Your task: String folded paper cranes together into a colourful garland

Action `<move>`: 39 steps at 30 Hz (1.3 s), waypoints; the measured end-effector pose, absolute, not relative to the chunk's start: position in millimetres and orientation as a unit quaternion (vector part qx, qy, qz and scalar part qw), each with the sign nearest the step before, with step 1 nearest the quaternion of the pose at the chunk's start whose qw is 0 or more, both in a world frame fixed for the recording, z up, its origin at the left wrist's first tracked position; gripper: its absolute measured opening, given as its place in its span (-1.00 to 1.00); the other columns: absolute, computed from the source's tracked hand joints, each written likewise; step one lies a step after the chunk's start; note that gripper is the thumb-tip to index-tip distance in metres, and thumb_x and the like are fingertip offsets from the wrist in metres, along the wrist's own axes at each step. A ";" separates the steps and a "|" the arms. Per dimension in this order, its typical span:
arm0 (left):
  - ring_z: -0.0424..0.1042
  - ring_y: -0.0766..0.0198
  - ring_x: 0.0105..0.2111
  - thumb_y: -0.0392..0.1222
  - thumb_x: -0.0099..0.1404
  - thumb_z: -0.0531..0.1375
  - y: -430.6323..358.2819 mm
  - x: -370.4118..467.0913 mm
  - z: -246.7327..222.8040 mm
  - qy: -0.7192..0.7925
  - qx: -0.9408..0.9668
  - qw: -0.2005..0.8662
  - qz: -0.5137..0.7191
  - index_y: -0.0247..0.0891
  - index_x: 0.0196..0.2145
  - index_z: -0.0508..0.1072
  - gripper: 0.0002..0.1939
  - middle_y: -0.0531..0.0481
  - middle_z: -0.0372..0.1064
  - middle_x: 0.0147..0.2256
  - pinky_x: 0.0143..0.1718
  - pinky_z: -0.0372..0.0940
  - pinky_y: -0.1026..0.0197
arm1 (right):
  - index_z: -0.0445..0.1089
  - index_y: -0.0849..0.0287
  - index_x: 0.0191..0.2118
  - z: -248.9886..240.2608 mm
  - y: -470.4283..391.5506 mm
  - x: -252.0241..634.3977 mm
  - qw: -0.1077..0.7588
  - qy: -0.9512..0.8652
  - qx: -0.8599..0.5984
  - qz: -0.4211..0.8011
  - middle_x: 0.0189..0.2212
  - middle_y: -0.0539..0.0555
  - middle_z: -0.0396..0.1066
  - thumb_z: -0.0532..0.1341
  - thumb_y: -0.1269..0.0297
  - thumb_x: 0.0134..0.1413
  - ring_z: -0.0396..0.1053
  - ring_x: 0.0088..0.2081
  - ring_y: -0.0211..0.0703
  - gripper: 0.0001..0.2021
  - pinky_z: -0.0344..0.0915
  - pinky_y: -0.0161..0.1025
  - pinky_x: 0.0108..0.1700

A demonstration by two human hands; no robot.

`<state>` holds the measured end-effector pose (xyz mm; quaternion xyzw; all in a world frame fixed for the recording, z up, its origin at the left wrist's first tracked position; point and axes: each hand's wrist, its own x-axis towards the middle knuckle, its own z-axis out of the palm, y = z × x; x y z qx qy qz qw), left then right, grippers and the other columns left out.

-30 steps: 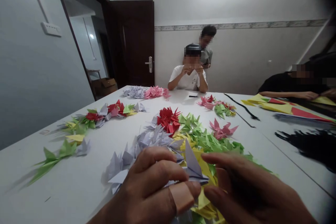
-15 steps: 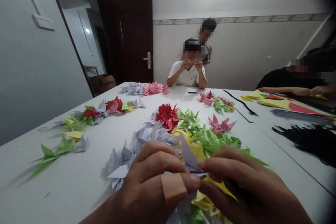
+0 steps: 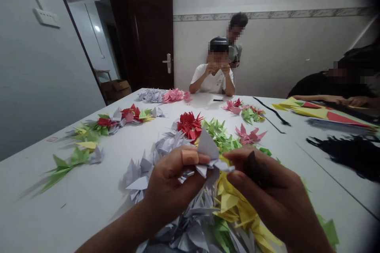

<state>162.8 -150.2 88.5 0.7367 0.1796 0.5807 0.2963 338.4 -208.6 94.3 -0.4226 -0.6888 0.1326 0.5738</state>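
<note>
A pale lavender paper crane [image 3: 208,145] is pinched between the thumb and fingers of my left hand [image 3: 175,176], one broad wing standing up. An orange-tan band wraps one finger of that hand. My right hand [image 3: 267,185] is at the crane's right end, thumb and index finger apart around its narrow tip; whether they touch it is hard to tell. A dark patch shows among the right fingers, its nature unclear. Beneath both hands lie heaped lavender cranes [image 3: 190,217] and yellow cranes [image 3: 233,201]. Red cranes [image 3: 189,125] and green cranes [image 3: 218,130] lie just beyond.
More folded cranes [image 3: 127,116] lie in a row at the left of the white table [image 3: 113,174]. Pink cranes [image 3: 249,134], black cords [image 3: 347,156] and yellow and red paper sheets [image 3: 329,112] are on the right. Several people are around the table's far side.
Both hands have risen, and the crane has come up with my left hand and turned. My right finger and thumb have parted beside it. The view has shifted slightly.
</note>
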 end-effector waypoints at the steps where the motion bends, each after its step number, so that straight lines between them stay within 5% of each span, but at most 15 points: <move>1: 0.49 0.38 -0.33 -0.51 0.09 0.27 -148.0 162.4 88.6 0.197 0.727 0.287 0.593 -0.19 -0.29 0.51 -0.72 0.03 0.46 -0.32 -0.32 0.43 0.43 | 0.35 -0.07 -0.05 94.4 -212.2 340.1 0.562 -0.690 -0.438 0.126 -0.36 -0.05 0.36 0.23 0.19 0.21 0.35 -0.40 -0.31 -0.80 0.35 -0.47 -0.38; 5: 0.48 0.42 -0.38 -0.51 0.08 0.27 -140.1 160.4 87.7 0.237 0.698 0.286 0.613 -0.19 -0.28 0.52 -0.71 0.06 0.47 -0.32 -0.37 0.43 0.47 | 0.31 -0.11 0.05 99.2 -227.2 344.2 0.467 -0.747 -0.470 0.053 -0.11 -0.01 0.43 0.15 0.04 0.24 0.46 -0.19 -0.21 -0.70 0.43 -0.42 -0.13; 12: 0.47 0.36 -0.27 -0.52 0.07 0.26 -140.0 156.7 84.4 0.224 0.710 0.247 0.620 -0.17 -0.25 0.53 -0.67 0.03 0.45 -0.27 -0.26 0.43 0.38 | 0.36 0.03 -0.01 100.7 -219.2 329.1 0.470 -0.757 -0.454 0.016 -0.11 -0.05 0.48 0.17 0.37 0.21 0.46 -0.16 -0.30 -0.76 0.38 -0.49 -0.06; 23: 0.45 0.37 -0.19 -0.48 0.09 0.29 -144.5 158.5 84.4 0.210 0.754 0.188 0.593 -0.17 -0.27 0.51 -0.72 0.07 0.49 -0.30 -0.10 0.36 0.37 | 0.42 0.19 -0.29 102.9 -214.4 325.2 0.470 -0.750 -0.465 -0.013 -0.34 0.04 0.47 0.13 0.39 0.22 0.45 -0.34 -0.27 -0.88 0.40 -0.43 -0.30; 34: 0.46 0.37 -0.20 -0.47 0.09 0.28 -143.6 158.8 84.1 0.202 0.753 0.212 0.589 -0.16 -0.26 0.51 -0.72 0.07 0.48 -0.30 -0.14 0.37 0.37 | 0.43 0.18 -0.28 102.7 -214.2 325.1 0.468 -0.747 -0.471 -0.021 -0.36 0.04 0.47 0.12 0.36 0.24 0.46 -0.35 -0.29 -0.86 0.42 -0.45 -0.26; 39: 0.47 0.38 -0.26 -0.47 0.09 0.28 -145.7 157.7 85.8 0.218 0.755 0.211 0.581 -0.17 -0.28 0.49 -0.73 0.07 0.46 -0.29 -0.20 0.39 0.38 | 0.43 0.14 -0.25 102.3 -211.2 327.5 0.464 -0.755 -0.464 -0.020 -0.44 -0.01 0.44 0.10 0.36 0.25 0.43 -0.47 -0.32 -0.85 0.39 -0.49 -0.45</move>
